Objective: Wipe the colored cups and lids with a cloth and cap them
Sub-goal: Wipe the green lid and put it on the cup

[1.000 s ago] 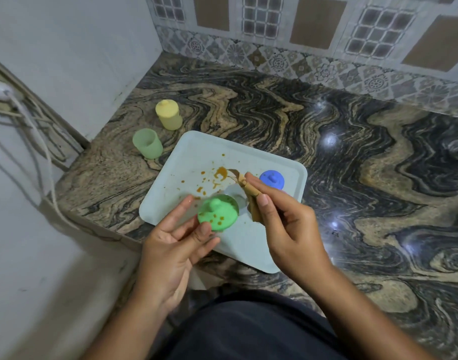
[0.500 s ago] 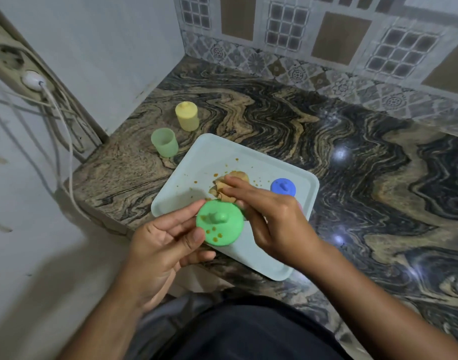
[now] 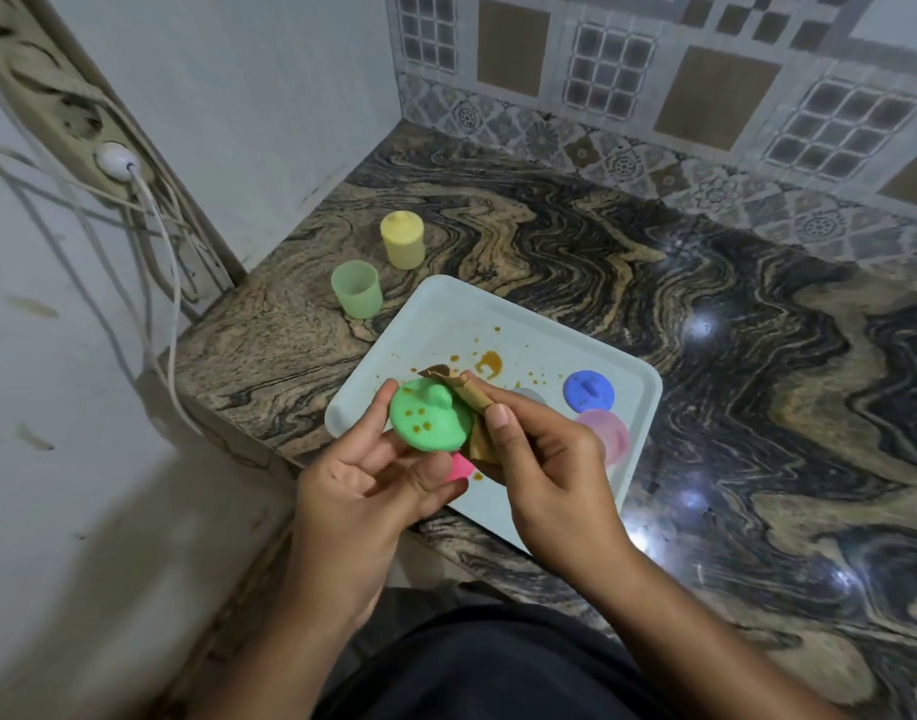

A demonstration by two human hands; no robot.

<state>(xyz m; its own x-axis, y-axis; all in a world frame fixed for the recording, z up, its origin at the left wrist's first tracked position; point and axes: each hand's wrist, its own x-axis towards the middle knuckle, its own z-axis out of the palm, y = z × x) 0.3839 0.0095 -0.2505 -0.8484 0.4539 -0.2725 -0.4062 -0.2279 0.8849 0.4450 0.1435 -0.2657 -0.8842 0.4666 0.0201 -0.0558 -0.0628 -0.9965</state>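
In the head view, our left hand (image 3: 363, 485) holds the green lid (image 3: 430, 418) by its rim, knob side up, over the near edge of the tray (image 3: 446, 324) — that grip is closed on the lid. Our right hand (image 3: 544, 459) pinches the brown cloth (image 3: 472, 402), which touches the lid's right edge. The orange specks lie on the lid's left half, so we judge the wipe must run leftward. The open green cup (image 3: 356, 289) stands on the bench (image 3: 550, 241) beyond the tray's left corner — nearer the left hand.

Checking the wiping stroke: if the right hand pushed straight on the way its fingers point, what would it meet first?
Probably the green lid in the left hand: the right hand points up-left at it, its brown cloth seemingly against the lid's knob.
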